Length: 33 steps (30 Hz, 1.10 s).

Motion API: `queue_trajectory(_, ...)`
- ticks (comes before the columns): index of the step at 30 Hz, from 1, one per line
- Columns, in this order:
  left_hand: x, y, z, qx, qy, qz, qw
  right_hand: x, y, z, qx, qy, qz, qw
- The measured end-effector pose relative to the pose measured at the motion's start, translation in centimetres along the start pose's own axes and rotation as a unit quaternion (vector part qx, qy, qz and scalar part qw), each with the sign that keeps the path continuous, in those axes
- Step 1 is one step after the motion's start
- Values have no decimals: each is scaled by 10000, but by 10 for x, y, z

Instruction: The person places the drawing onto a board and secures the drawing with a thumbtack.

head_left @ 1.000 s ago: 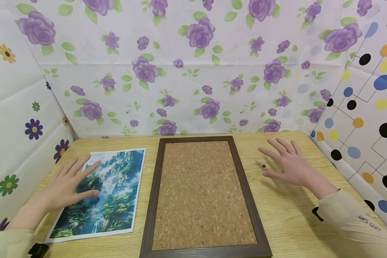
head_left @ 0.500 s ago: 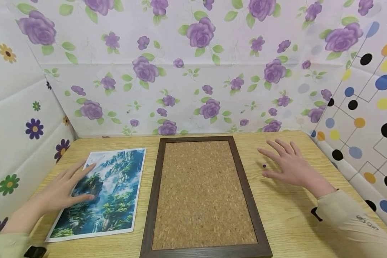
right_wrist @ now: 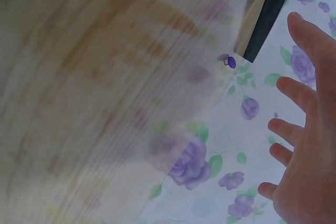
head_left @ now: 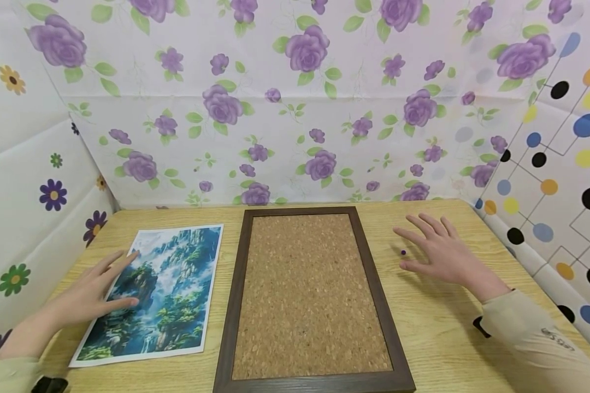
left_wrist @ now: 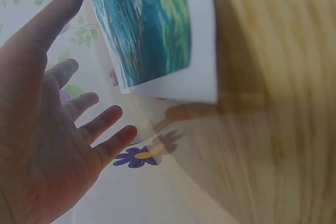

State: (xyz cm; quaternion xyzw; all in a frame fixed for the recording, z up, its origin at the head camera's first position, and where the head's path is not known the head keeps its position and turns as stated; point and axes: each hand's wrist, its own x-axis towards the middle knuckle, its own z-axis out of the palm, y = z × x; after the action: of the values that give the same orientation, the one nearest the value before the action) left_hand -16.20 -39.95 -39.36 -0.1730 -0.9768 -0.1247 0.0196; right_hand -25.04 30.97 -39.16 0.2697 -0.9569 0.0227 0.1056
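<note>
My left hand (head_left: 86, 297) hovers over the left edge of a landscape print (head_left: 179, 289), fingers stretched and thumb spread. The left wrist view shows the same hand (left_wrist: 58, 135) with nothing in its palm, apart from the paper. At centre lies a cork board (head_left: 310, 295) with a dark brown frame. My right hand (head_left: 442, 255) is held over the table right of the board, fingers spread and holding nothing. Near its thumb and forefinger tips sits a tiny purple thumbtack (head_left: 403, 252). In the right wrist view the tack (right_wrist: 231, 62) stands on the wood, apart from the fingers.
A light wood table (head_left: 423, 338) lies under everything. Flowered sheeting (head_left: 275, 136) rises behind it, with a daisy-patterned side wall (head_left: 29, 229) at left and a dotted one (head_left: 546, 207) at right.
My left hand has drawn back slightly to the left and down, uncovering more of the print. The right hand, board and tack have hardly moved.
</note>
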Motion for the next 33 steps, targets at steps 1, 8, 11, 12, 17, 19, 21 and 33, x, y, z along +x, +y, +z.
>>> queue_trajectory(1, 0, 0, 0, -16, -22, -15, 10000, 0, 0, 0, 1, 3, -3, 10000)
queue_trajectory(8, -4, -3, 2, 41, -288, -256, 9993, 1, 2, 6, -24, 89, -43, 9999)
queue_trajectory(11, -4, -5, 3, 92, -361, -373, 9986, 1, 2, 7, -38, 138, -85, 9999)
queue_trajectory(12, -3, -6, 3, 106, -392, -431, 9982, 1, 2, 7, -48, 146, -88, 9998)
queue_trajectory(17, 0, -8, 2, 163, -614, -740, 9952, 0, 2, 7, -47, 65, -40, 10000)
queue_trajectory(19, 2, -8, 1, 136, -689, -825, 9941, 0, 2, 7, -33, 24, -19, 10000)
queue_trajectory(21, 3, -8, 1, 58, -752, -903, 9931, 0, 1, 6, -19, 4, -10, 10000)
queue_trajectory(33, 14, -1, -5, -239, -992, -1221, 9873, 1, 2, 8, -36, -51, -56, 10000)
